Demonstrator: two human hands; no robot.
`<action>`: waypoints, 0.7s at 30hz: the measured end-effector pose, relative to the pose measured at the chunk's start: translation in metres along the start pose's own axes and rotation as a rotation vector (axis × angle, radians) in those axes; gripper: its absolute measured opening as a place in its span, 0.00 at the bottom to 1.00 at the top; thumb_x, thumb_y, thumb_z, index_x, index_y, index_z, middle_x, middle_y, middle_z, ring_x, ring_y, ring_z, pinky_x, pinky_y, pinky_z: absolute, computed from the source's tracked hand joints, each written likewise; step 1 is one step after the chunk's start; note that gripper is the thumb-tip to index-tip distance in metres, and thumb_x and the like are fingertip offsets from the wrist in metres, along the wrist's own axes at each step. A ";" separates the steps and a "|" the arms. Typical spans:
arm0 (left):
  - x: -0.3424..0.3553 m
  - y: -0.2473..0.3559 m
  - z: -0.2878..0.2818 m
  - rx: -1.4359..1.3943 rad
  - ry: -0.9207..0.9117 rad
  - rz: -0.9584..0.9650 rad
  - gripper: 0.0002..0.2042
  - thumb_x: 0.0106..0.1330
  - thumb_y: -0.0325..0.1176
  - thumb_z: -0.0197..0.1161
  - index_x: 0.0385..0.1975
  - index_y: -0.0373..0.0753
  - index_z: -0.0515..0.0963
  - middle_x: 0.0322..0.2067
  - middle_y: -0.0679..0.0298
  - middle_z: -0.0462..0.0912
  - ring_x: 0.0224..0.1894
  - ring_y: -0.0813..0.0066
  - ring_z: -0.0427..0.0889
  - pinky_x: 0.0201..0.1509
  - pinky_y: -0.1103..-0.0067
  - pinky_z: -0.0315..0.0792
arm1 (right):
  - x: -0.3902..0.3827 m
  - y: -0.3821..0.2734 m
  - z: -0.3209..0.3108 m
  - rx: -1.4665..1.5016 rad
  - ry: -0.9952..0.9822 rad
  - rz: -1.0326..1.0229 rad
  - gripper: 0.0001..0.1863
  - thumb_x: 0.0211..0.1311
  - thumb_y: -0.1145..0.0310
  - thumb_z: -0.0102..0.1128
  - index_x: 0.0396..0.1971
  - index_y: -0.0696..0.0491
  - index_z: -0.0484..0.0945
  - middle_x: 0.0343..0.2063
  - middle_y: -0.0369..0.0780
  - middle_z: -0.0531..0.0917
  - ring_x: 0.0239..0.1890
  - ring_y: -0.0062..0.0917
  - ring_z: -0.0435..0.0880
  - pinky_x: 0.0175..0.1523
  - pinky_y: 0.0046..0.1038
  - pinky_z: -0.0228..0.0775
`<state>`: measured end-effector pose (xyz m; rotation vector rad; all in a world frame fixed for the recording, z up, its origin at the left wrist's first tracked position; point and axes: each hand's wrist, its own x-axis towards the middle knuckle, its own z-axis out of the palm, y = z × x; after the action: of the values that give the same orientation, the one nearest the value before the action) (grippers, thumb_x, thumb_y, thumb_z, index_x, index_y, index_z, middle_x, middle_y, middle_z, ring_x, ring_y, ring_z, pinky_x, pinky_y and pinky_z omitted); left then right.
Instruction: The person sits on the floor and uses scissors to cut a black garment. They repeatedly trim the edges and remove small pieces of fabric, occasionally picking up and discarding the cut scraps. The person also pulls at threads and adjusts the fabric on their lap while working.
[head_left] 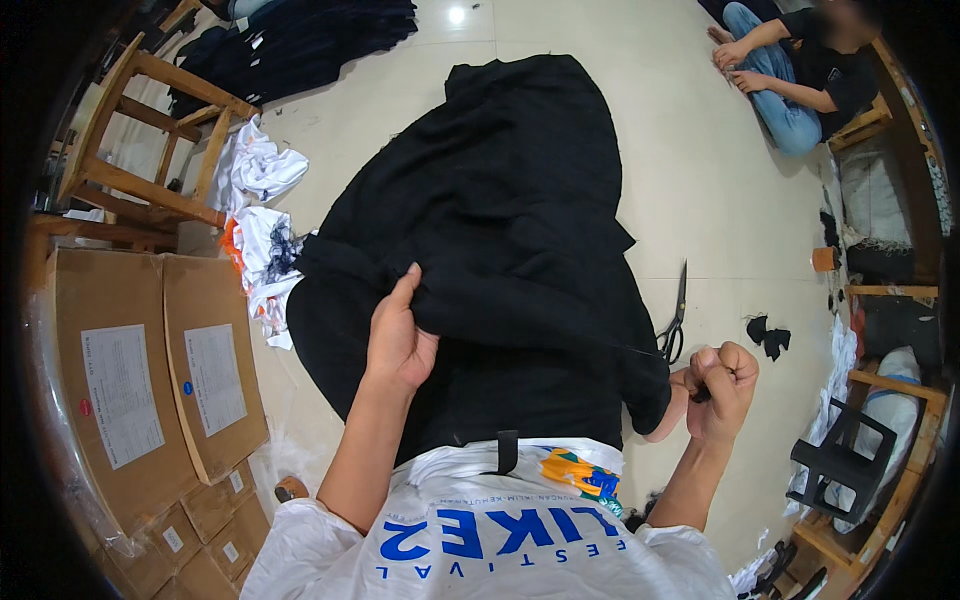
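Note:
A large piece of black cloth (pixel 510 200) spreads over my lap and across the floor in front of me. My left hand (pixel 400 335) is closed on its edge, thumb on top and the fingers partly under the fabric. Out to the right of the cloth, my right hand (pixel 722 385) is raised in a fist. A thin dark thread runs from the cloth to this fist, and a small dark bit shows under the fingers. Large black-handled scissors (pixel 676 325) lie on the floor just beyond my right hand, blades pointing away.
Cardboard boxes (pixel 115 270) and a wooden stool frame (pixel 160 185) stand at left, beside crumpled white cloth (pixel 262 165). Dark garments (pixel 310 45) are piled far left. Another person (pixel 800 80) sits far right. Black scraps (pixel 768 338) and a black plastic stool (pixel 845 455) are at right.

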<state>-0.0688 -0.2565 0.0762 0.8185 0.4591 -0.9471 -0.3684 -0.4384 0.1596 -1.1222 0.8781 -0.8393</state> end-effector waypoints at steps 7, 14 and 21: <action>0.003 -0.012 -0.046 0.502 0.038 -0.167 0.20 0.78 0.41 0.58 0.51 0.25 0.75 0.48 0.51 0.86 0.47 0.65 0.88 0.55 0.72 0.84 | -0.007 -0.005 0.011 -0.146 -0.214 -0.260 0.31 0.57 0.83 0.68 0.15 0.45 0.50 0.11 0.27 0.55 0.15 0.12 0.50 0.21 0.21 0.40; -0.032 -0.029 -0.051 0.558 0.151 -0.074 0.17 0.75 0.43 0.63 0.44 0.31 0.75 0.38 0.61 0.85 0.36 0.77 0.86 0.44 0.80 0.83 | -0.009 -0.009 0.012 -0.119 -0.257 -0.263 0.32 0.55 0.82 0.68 0.14 0.46 0.49 0.09 0.28 0.55 0.13 0.14 0.51 0.21 0.22 0.39; -0.021 -0.008 -0.059 1.123 0.214 0.478 0.12 0.76 0.40 0.62 0.32 0.42 0.71 0.23 0.76 0.67 0.25 0.90 0.61 0.28 0.86 0.57 | -0.008 -0.011 0.013 -0.129 -0.372 -0.329 0.32 0.53 0.82 0.69 0.13 0.46 0.50 0.09 0.28 0.55 0.12 0.16 0.51 0.20 0.22 0.40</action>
<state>-0.0868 -0.2019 0.0506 1.9547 -0.1539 -0.6136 -0.3611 -0.4283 0.1742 -1.5052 0.4480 -0.8113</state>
